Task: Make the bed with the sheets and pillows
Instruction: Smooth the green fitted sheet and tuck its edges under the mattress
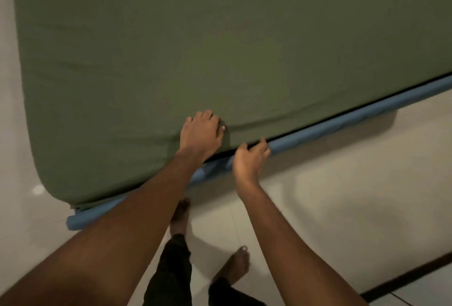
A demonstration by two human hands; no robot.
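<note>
Presently one green sheet [171, 36] is counted on one blue mattress [342, 119], pinched by left grip [201, 132]; right grip [252, 156] curled at hem, hold unclear.

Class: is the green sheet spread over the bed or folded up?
Spread. The green sheet lies flat across the whole visible top, wrapping the near corner; slight creases beside the left hand.

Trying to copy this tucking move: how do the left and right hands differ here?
The left hand rests on top of the green sheet, back up, fingers curled into puckered fabric. The right hand sits lower, beside the blue edge, fingers hooked toward the sheet's hem; whether it grips is unclear. Both work the same side, close together.
</note>
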